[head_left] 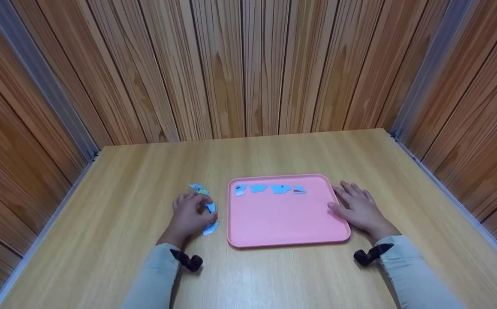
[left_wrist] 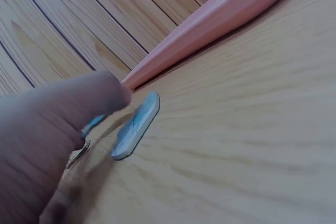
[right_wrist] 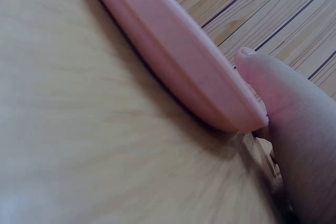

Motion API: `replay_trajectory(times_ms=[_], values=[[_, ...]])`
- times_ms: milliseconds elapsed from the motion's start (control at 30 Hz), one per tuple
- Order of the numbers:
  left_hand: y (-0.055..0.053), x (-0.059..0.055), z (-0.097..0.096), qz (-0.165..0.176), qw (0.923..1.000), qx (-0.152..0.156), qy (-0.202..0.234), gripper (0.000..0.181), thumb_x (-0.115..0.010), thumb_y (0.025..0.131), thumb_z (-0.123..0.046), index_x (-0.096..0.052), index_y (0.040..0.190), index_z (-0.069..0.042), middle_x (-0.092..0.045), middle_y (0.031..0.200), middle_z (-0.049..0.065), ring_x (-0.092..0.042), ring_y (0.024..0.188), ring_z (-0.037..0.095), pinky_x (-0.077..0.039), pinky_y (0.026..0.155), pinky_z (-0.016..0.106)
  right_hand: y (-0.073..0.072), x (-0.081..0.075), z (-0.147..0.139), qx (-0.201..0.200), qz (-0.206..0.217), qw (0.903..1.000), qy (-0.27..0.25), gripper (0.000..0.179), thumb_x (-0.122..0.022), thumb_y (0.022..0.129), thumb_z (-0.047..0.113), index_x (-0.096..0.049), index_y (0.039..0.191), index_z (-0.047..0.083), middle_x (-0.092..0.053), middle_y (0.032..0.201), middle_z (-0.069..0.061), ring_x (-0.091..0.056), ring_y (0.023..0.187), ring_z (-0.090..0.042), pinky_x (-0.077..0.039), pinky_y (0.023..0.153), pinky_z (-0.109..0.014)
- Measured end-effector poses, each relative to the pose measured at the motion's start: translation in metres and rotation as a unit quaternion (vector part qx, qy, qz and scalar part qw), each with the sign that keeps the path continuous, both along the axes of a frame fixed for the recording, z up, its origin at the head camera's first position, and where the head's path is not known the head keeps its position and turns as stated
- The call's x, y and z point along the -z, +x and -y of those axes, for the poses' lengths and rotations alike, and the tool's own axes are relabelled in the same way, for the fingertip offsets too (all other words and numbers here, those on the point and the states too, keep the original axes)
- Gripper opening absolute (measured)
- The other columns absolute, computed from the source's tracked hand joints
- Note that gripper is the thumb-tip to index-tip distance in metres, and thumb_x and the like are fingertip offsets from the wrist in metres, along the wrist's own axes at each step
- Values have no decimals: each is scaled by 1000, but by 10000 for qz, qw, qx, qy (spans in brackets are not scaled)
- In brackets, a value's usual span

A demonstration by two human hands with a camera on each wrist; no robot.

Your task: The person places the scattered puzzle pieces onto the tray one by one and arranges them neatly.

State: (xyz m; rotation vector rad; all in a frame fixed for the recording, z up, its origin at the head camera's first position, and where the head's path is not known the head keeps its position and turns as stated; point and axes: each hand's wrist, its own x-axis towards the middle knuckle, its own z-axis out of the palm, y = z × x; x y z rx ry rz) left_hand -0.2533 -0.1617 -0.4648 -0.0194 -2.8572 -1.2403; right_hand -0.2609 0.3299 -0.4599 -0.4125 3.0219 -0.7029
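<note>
My left hand (head_left: 191,212) is left of the pink tray (head_left: 289,223), thumb and forefinger curled round the ends of a flat blue puzzle piece (head_left: 211,207). Its thumb hides most of that piece in the left wrist view. Just below lies another light blue piece (head_left: 210,228), white-edged and flat on the table. Beyond the fingers are blue and green pieces (head_left: 199,188). My right hand (head_left: 358,209) rests at the tray's right side, thumb over the rim and the other fingers extended outside it. In the right wrist view the thumb (right_wrist: 262,74) stands by the tray's edge.
Several irregular blue pieces (head_left: 281,189) lie in a row along the tray's far side. The wooden table (head_left: 145,180) meets a plank-patterned wall (head_left: 231,86) at the back, with similar walls left and right. Each wrist wears a small black camera.
</note>
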Motion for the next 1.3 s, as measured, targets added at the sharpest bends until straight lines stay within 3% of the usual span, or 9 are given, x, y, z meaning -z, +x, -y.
replay_trajectory(times_ms=[300, 533, 800, 1033, 1167, 1300], values=[[1, -5, -9, -998, 9946, 279, 69, 31, -83, 81, -32, -72, 108, -22, -59, 121, 1, -39, 126, 29, -21, 110, 52, 2, 3, 0, -89, -272, 9996, 79, 80, -49, 98, 60, -38, 155, 6, -21, 163, -26, -8, 150, -50, 0, 116, -66], [0, -20, -28, -795, 9966, 218, -13, 39, -83, 82, -37, -70, 117, -26, -59, 124, -5, -39, 128, 26, -29, 110, 54, 2, 2, -2, -219, -212, 9995, 72, 81, -51, 97, 60, -37, 156, 7, -21, 163, -26, -7, 150, -49, 1, 117, -65], [-6, -38, -55, -684, 9962, 484, -231, 45, -82, 84, -35, -69, 125, -24, -57, 129, -6, -37, 129, 23, -35, 108, 51, 4, 1, -4, -296, -260, 9992, 44, 79, -52, 97, 58, -38, 155, 7, -22, 163, -25, -9, 150, -49, 0, 117, -64], [-14, -44, -93, -594, 9953, 672, -355, 43, -83, 83, -37, -70, 123, -25, -56, 131, -4, -35, 131, 25, -33, 108, 51, 4, 1, -5, -206, -205, 9996, 34, 80, -51, 97, 61, -38, 156, 8, -21, 164, -24, -8, 151, -48, 1, 118, -63], [-17, -43, -114, -880, 9883, 1075, -621, 42, -82, 83, -37, -71, 120, -20, -58, 126, -3, -38, 128, 25, -29, 110, 49, 4, 2, -4, -231, -297, 9993, 4, 78, -53, 97, 58, -40, 154, 7, -24, 163, -25, -11, 150, -49, -1, 118, -63], [-20, -41, -132, -1019, 9823, 1322, -849, 39, -81, 84, -41, -71, 118, -23, -59, 124, -5, -40, 126, 23, -25, 112, 48, 4, 3, -4, -244, -349, 9991, -12, 77, -55, 97, 56, -41, 153, 5, -25, 162, -26, -13, 149, -50, -1, 117, -63]])
